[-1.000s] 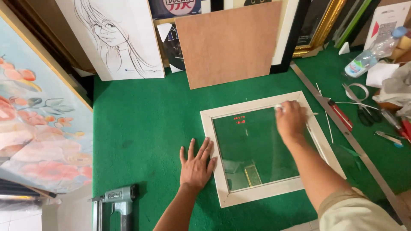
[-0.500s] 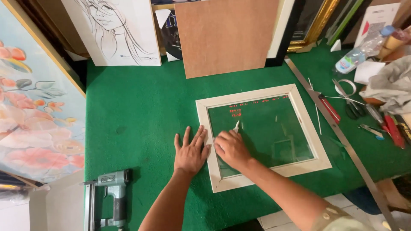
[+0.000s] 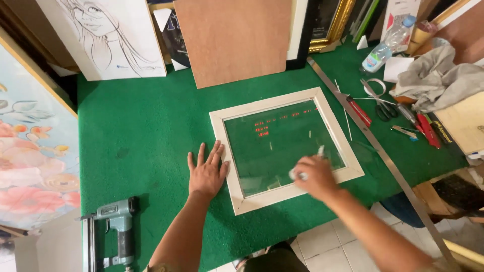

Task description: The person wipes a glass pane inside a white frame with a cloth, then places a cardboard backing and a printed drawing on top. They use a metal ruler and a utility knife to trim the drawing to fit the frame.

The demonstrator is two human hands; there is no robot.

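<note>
At lower left a grey nail gun (image 3: 117, 227) lies on the green felt table (image 3: 141, 126), near the edge, where a bump could send it off. Just left of centre the left hand (image 3: 206, 171) lies flat and open, fingers spread, grasping nothing, touching the left rail of the cream picture frame (image 3: 222, 146). If that pressure slackens, the frame may skid. Right of centre the right hand (image 3: 313, 176) is clenched around a small white object, blurred, on the glass pane (image 3: 277, 143); hard rubbing could crack it.
</note>
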